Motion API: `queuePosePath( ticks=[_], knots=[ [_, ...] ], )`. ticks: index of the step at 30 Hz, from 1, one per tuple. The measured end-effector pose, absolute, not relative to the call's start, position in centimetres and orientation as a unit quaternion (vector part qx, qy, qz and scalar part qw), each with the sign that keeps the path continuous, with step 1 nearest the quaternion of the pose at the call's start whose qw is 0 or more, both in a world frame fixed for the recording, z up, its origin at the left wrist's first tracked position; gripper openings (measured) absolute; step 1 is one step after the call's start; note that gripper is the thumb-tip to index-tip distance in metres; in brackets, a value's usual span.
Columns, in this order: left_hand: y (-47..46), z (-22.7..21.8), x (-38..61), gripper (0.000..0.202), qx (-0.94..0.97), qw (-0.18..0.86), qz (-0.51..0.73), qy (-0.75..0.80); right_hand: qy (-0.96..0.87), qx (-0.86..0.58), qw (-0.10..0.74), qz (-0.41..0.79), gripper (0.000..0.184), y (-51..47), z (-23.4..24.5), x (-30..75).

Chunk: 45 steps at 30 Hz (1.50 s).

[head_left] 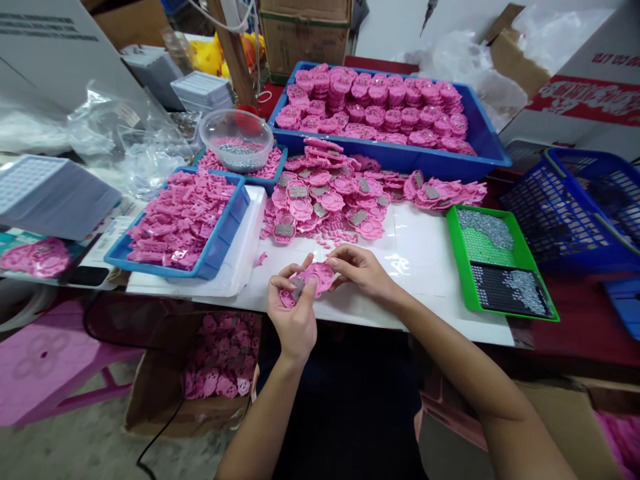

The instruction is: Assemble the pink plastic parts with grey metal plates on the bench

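Low over the front edge of the white work surface, my left hand [295, 313] grips a pink plastic casing [316, 275] with a grey metal plate on it. My right hand [361, 270] is at the casing's right edge, thumb and forefinger pinched together; whatever is between them is too small to make out. Just beyond my hands lies a heap of similar pink casings [330, 200], several with grey plates. Small pink plastic bits [337, 237] are scattered at the near side of that heap.
A blue tray [385, 153] of stacked pink casings stands behind. To the left are a blue bin [220, 257] of pink parts and a clear bowl [237, 127] of metal bits. A green tray [463, 283] of small screw-like metal pieces and a blue basket [560, 227] sit right.
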<state>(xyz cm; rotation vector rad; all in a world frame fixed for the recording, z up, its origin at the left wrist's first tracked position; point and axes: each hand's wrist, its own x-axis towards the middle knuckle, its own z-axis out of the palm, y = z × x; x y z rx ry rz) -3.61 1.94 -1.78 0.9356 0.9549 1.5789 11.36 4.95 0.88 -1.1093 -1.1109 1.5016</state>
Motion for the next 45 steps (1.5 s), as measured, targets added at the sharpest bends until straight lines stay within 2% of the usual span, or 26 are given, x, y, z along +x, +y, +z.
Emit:
queuePosePath(
  ticks=[3, 7, 14, 17, 21, 26, 36, 45],
  knots=[
    [1.6, -2.1, -3.6, 0.028, 0.450, 0.487, 0.616, 0.424, -0.445, -0.470, 0.477, 0.595, 0.026, 5.0, 1.0, 11.5],
    [2.1, -1.8, -5.1, 0.056, 0.505, 0.482, 0.531, 0.479, -0.462, -0.481, 0.494, 0.558, 0.022, 5.1, 1.0, 12.2],
    [4.1, -1.3, -7.1, 0.031, 0.587, 0.558, 0.381, 0.446, -0.572, -0.487, 0.417, 0.512, 0.025, 5.0, 1.3, 12.3],
    [4.0, -1.8, -6.6, 0.028, 0.589, 0.563, 0.391, 0.428, -0.580, -0.488, 0.397, 0.518, 0.026, 5.1, 1.6, 12.3],
    [3.5, -2.5, -5.9, 0.026, 0.607, 0.516, 0.420, 0.433, -0.584, -0.494, 0.374, 0.525, 0.025, 5.4, 2.0, 12.4],
    [3.4, -3.1, -5.8, 0.015, 0.614, 0.482, 0.437, 0.447, -0.577, -0.502, 0.358, 0.536, 0.023, 5.6, 2.1, 12.2],
    [3.2, -3.2, -5.1, 0.019, 0.569, 0.462, 0.501, 0.462, -0.562, -0.476, 0.336, 0.587, 0.024, 5.7, 2.5, 12.1],
    [3.3, -2.8, -5.5, 0.020, 0.578, 0.452, 0.487, 0.474, -0.597, -0.491, 0.310, 0.553, 0.029, 5.7, 2.9, 12.1]
  ],
)
